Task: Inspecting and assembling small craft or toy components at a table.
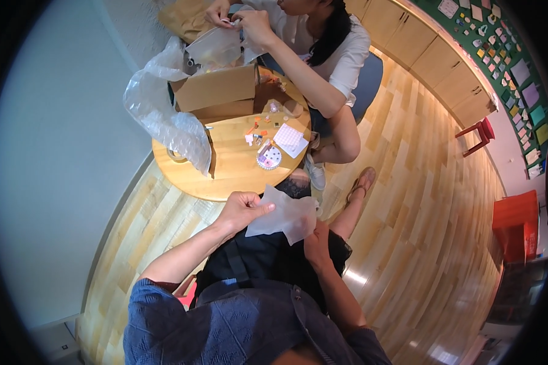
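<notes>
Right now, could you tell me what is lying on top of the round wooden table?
On the round wooden table stand an open cardboard box, crumpled clear bubble wrap, a white dotted sheet, a small round patterned dish and tiny colourful pieces. The box's contents are hidden.

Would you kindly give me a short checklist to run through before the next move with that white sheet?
1. Left hand pinches the white sheet at its edge: ok.
2. Right hand supports the sheet from below: ok, fingers hidden.
3. Sheet is free of the round table: ok.
4. Sheet is flat and uncreased: not ok, it sags.
5. Other person's hands are away, busy with a clear bag: ok.
6. What the sheet is made of: cannot tell.
</notes>
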`<action>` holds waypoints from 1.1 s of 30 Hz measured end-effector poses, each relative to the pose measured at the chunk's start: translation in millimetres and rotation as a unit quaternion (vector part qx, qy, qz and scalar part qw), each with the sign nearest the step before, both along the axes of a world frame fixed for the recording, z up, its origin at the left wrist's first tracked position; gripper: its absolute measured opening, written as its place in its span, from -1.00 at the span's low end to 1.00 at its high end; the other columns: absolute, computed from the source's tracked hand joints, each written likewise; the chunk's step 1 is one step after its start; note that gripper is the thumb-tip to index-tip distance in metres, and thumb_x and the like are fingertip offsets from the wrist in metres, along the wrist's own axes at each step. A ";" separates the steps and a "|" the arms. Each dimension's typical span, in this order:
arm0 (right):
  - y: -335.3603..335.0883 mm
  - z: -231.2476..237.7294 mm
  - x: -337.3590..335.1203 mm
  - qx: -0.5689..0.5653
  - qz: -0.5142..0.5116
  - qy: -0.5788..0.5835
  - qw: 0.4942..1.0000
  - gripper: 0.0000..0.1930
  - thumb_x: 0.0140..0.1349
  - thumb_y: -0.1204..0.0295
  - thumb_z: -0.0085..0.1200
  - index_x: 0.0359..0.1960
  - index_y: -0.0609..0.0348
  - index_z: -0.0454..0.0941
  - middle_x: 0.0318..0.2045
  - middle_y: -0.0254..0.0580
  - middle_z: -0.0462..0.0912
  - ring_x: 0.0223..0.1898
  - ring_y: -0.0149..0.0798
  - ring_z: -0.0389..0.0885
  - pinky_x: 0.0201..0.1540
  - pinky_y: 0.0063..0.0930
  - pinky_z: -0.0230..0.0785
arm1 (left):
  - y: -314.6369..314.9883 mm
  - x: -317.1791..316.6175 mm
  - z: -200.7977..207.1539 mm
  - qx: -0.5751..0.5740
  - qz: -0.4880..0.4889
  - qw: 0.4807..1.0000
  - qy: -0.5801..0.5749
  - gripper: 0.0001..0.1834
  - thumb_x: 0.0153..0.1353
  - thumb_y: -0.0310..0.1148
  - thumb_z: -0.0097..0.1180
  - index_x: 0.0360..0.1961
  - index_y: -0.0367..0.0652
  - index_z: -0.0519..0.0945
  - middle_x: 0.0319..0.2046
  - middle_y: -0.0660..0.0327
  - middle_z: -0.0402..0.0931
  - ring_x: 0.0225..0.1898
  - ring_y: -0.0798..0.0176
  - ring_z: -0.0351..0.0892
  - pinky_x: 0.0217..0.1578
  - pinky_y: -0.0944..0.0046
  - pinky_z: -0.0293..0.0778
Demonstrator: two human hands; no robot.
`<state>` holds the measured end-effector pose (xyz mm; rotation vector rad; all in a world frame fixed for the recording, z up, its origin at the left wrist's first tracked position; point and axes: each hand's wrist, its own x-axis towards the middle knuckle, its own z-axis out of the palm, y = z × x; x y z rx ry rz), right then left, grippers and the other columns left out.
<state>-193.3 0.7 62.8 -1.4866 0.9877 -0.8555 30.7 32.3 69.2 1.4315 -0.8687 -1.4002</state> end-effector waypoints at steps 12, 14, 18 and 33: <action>6.6 -16.2 -9.1 0.042 -0.035 -0.018 0.998 -0.82 0.36 0.52 0.08 -0.08 0.32 0.63 -0.25 -0.19 0.65 -0.37 -0.43 0.66 -0.26 -0.61 0.50 | 5.3 46.2 -56.7 0.057 0.158 0.986 0.001 -0.86 0.31 -0.47 0.19 -0.16 -0.26 0.69 -0.37 0.30 0.66 -0.44 0.47 0.51 -0.40 0.40 0.42; 10.7 -23.6 -15.9 0.051 -0.039 -0.005 0.998 -0.82 0.36 0.52 0.08 -0.08 0.32 0.63 -0.25 -0.19 0.65 -0.37 -0.43 0.66 -0.26 -0.61 0.51 | 6.5 60.4 -73.8 0.049 0.190 0.981 -0.010 -0.86 0.30 -0.48 0.18 -0.15 -0.26 0.69 -0.36 0.30 0.67 -0.43 0.47 0.52 -0.39 0.41 0.42; 17.2 -37.1 -25.8 0.082 -0.051 0.023 0.995 -0.82 0.36 0.51 0.08 -0.08 0.32 0.63 -0.25 -0.18 0.66 -0.37 -0.42 0.66 -0.26 -0.59 0.52 | 9.4 90.5 -101.1 0.029 0.216 0.972 -0.087 -0.83 0.26 -0.58 0.15 -0.14 -0.27 0.68 -0.32 0.28 0.67 -0.37 0.45 0.55 -0.31 0.39 0.48; 30.5 -55.0 -33.7 0.086 -0.031 0.089 0.992 -0.80 0.37 0.50 0.04 -0.07 0.33 0.62 -0.27 -0.20 0.70 -0.37 -0.43 0.66 -0.26 -0.58 0.49 | -34.2 158.8 -43.4 -0.091 0.407 0.862 -0.286 -0.52 0.15 -0.32 0.31 0.02 -0.32 0.45 -0.20 0.09 0.57 -0.37 0.36 0.54 -0.29 0.31 0.50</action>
